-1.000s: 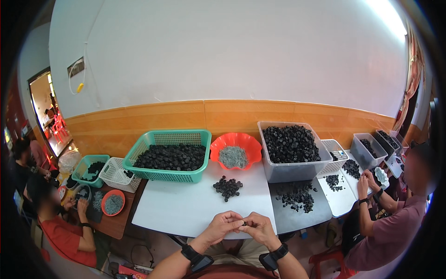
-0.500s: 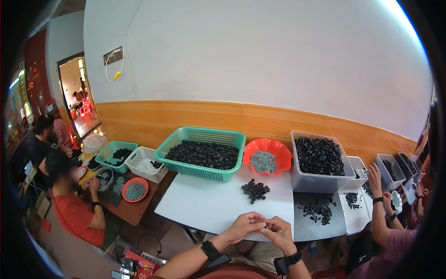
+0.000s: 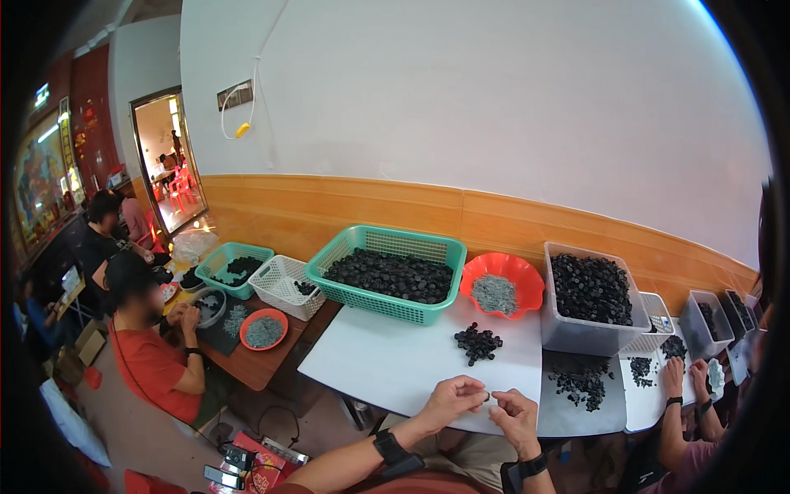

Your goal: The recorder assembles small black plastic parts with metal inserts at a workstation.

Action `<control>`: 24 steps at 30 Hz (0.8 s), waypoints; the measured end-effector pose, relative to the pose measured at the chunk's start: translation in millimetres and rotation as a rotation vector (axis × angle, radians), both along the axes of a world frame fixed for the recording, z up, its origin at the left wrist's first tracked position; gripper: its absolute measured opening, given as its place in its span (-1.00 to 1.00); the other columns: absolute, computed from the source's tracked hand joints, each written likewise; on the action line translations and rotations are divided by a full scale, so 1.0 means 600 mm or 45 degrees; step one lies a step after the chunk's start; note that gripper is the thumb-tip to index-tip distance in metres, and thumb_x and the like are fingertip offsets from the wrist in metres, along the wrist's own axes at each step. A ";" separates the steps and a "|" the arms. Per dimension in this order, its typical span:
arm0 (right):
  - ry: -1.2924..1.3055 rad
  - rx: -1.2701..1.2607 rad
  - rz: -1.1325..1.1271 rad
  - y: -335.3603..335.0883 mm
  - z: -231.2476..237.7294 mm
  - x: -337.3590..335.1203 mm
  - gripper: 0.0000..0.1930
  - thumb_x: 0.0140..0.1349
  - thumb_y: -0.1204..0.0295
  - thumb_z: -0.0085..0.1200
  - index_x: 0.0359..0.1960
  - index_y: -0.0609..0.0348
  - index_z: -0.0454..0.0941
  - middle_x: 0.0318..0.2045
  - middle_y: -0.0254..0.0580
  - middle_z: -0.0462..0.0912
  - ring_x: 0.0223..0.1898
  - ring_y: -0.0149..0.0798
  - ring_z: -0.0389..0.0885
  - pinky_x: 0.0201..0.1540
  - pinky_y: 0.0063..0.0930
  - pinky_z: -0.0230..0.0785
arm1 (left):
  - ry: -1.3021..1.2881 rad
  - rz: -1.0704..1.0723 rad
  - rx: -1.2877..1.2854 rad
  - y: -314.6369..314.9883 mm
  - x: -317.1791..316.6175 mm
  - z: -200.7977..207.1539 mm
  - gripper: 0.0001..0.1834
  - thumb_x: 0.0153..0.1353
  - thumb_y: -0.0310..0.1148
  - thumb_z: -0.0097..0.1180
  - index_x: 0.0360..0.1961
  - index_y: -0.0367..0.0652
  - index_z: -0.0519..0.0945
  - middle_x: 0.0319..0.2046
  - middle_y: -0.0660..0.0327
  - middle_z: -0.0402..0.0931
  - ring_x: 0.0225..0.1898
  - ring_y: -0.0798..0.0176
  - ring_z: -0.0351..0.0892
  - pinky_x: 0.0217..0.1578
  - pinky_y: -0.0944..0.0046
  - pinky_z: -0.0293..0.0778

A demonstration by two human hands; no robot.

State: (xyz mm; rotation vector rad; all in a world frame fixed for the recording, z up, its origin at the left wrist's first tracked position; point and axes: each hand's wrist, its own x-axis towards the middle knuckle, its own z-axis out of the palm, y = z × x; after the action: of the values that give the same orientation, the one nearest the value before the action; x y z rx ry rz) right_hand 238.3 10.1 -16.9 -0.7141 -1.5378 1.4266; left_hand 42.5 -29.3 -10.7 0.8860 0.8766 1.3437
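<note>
Over the near edge of the white tabletop (image 3: 362, 354), my left hand (image 3: 454, 402) and my right hand (image 3: 517, 418) face each other, fingertips a little apart. A small dark piece shows in the pinch of my left hand; its exact kind is too small to tell. My right thumb and fingers are pressed together, and what they hold, if anything, is too small to name. Just beyond my hands lies a loose pile of small round black parts (image 3: 477, 343). Behind it stand a red scalloped bowl (image 3: 533, 295) of small grey pieces and a green basket (image 3: 387, 311) of black parts.
A clear plastic bin (image 3: 576, 333) of black parts stands right of the red bowl, with a scattered black pile (image 3: 583, 387) before it. A co-worker in red (image 3: 160, 370) sits left, beside a red bowl (image 3: 280, 319) and white basket (image 3: 288, 300). Another person's hands (image 3: 675, 379) work at right.
My fingertips have drawn slightly apart, and a small dark piece now shows at my left fingertips. The whole view has turned left, shifting the scene rightward.
</note>
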 end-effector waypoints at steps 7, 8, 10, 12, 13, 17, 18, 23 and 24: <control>-0.027 -0.039 -0.016 -0.003 0.009 0.002 -0.76 0.18 0.57 0.35 -0.10 0.30 0.70 -0.42 -0.42 0.46 -0.44 -0.59 0.36 -0.41 -0.69 0.25 | 0.919 0.775 0.271 0.027 -0.162 0.082 -0.83 0.25 -0.44 0.32 -0.16 -0.25 0.67 -0.35 0.28 0.68 -0.36 0.45 0.61 -0.27 0.41 0.55; -0.027 -0.043 -0.005 -0.004 0.012 0.000 -0.77 0.18 0.57 0.35 -0.11 0.30 0.71 -0.43 -0.43 0.47 -0.45 -0.59 0.36 -0.41 -0.69 0.25 | 1.047 0.911 0.278 0.026 -0.198 0.112 -0.82 0.22 -0.42 0.34 -0.18 -0.24 0.68 -0.38 0.27 0.68 -0.37 0.45 0.61 -0.27 0.40 0.55; -0.030 -0.056 -0.015 -0.004 0.009 0.004 -0.78 0.17 0.57 0.35 -0.13 0.30 0.71 -0.43 -0.43 0.47 -0.45 -0.59 0.35 -0.41 -0.69 0.24 | 1.414 1.122 0.282 0.035 -0.267 0.175 -0.82 0.17 -0.41 0.33 -0.21 -0.20 0.67 -0.38 0.11 0.69 -0.37 0.27 0.69 -0.29 0.30 0.57; -0.043 -0.059 -0.010 -0.005 0.008 0.001 -0.79 0.17 0.57 0.36 -0.15 0.29 0.72 -0.44 -0.43 0.47 -0.45 -0.59 0.35 -0.41 -0.69 0.23 | 1.562 1.282 0.356 0.051 -0.369 0.186 -0.79 0.14 -0.39 0.33 -0.20 -0.22 0.68 -0.35 0.05 0.70 -0.34 0.11 0.71 -0.26 0.18 0.59; -0.041 -0.065 -0.010 -0.005 0.006 0.002 -0.79 0.17 0.57 0.36 -0.15 0.29 0.72 -0.44 -0.43 0.47 -0.45 -0.59 0.35 -0.41 -0.69 0.23 | 1.651 1.261 0.317 0.052 -0.399 0.201 -0.78 0.15 -0.39 0.32 -0.19 -0.24 0.68 -0.34 0.04 0.70 -0.33 0.07 0.71 -0.24 0.14 0.59; -0.044 -0.027 -0.017 -0.006 0.001 0.006 -0.79 0.16 0.55 0.36 -0.16 0.28 0.72 -0.45 -0.44 0.47 -0.45 -0.58 0.34 -0.41 -0.68 0.21 | 1.902 1.203 0.183 0.050 -0.465 0.219 -0.76 0.16 -0.41 0.31 -0.16 -0.29 0.68 -0.30 -0.01 0.70 -0.30 0.02 0.69 -0.20 0.08 0.59; -0.052 -0.010 -0.026 -0.007 0.002 0.008 -0.79 0.16 0.55 0.36 -0.16 0.28 0.72 -0.46 -0.43 0.47 -0.45 -0.58 0.34 -0.40 -0.67 0.21 | 1.903 1.186 0.175 0.052 -0.463 0.212 -0.76 0.16 -0.41 0.31 -0.16 -0.29 0.68 -0.30 -0.01 0.70 -0.30 0.02 0.69 -0.20 0.08 0.59; -0.114 0.027 -0.056 -0.003 0.021 0.005 -0.81 0.17 0.57 0.32 -0.16 0.29 0.71 -0.44 -0.39 0.48 -0.45 -0.54 0.40 -0.41 -0.64 0.26 | 1.731 1.211 0.430 0.041 -0.355 0.163 -0.81 0.17 -0.48 0.29 -0.19 -0.28 0.66 -0.23 -0.01 0.68 -0.25 -0.01 0.68 -0.18 0.10 0.58; -0.164 0.098 -0.030 0.001 0.022 0.003 -0.82 0.18 0.59 0.30 -0.17 0.32 0.70 -0.43 -0.35 0.50 -0.45 -0.51 0.45 -0.42 -0.62 0.32 | 1.674 1.212 0.567 0.034 -0.323 0.146 -0.83 0.17 -0.48 0.29 -0.21 -0.27 0.66 -0.24 0.00 0.68 -0.25 -0.01 0.68 -0.18 0.11 0.58</control>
State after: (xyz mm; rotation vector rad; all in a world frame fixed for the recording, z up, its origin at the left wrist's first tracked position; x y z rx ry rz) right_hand 240.2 10.7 -3.8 -0.7880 -1.6687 1.3186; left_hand -151.5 -8.6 76.9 1.9115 2.2565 1.7091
